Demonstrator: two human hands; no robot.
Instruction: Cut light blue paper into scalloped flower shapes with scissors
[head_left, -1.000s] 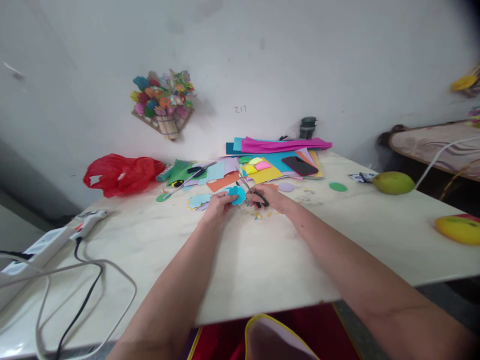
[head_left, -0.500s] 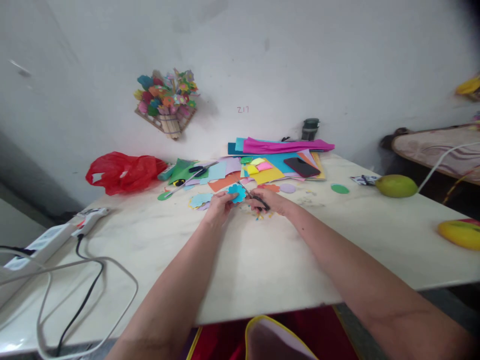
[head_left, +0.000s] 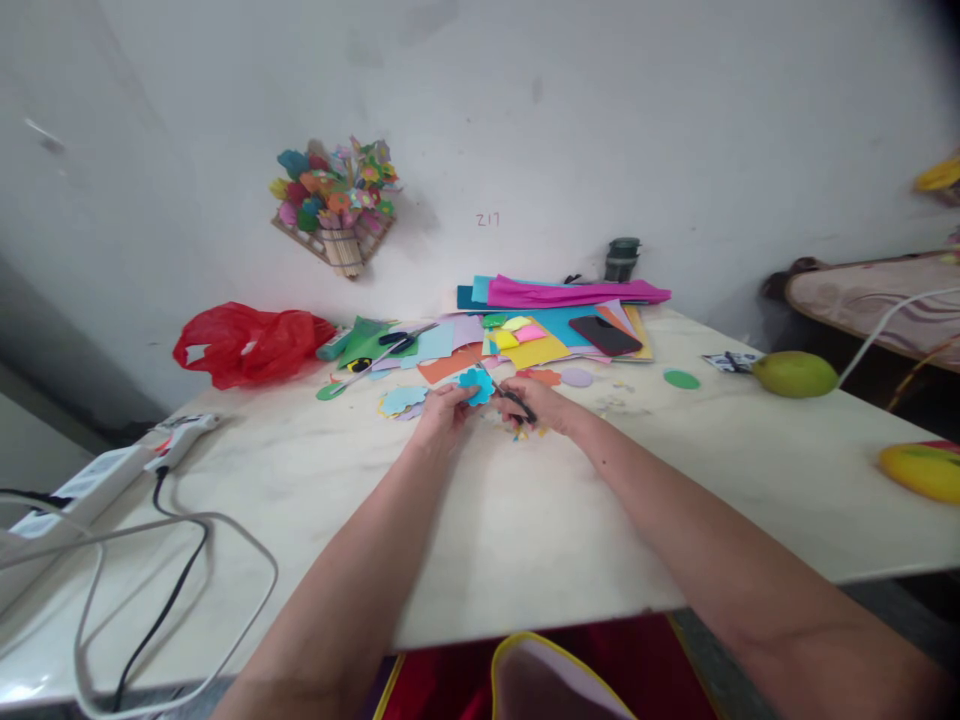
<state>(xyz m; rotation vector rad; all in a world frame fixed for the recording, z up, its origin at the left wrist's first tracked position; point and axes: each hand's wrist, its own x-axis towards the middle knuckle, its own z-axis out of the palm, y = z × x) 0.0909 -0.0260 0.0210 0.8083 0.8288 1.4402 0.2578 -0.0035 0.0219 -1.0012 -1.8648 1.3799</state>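
A blue scalloped paper flower [head_left: 475, 386] is pinched in my left hand [head_left: 445, 408], thumb on top. My right hand [head_left: 538, 400] grips black-handled scissors [head_left: 516, 402], their blades against the flower's right edge. Small paper scraps [head_left: 523, 434] lie on the table below my right hand. Beside my left hand rest more scalloped cutouts, a light blue one [head_left: 403, 400] on top. Just beyond my right hand are an orange cutout [head_left: 543, 377] and a lilac paper oval [head_left: 577, 377].
Coloured paper sheets [head_left: 532, 352] and a dark phone [head_left: 604, 336] lie at the back. A second pair of scissors [head_left: 397, 342] and a red plastic bag [head_left: 247, 345] are at left. A power strip [head_left: 112, 478] with cables sits front left. Green-yellow fruit [head_left: 795, 374] lies right.
The scissors' handles have shifted very slightly against the blue flower. Both hands keep nearly the same place; the whole view has moved a little.
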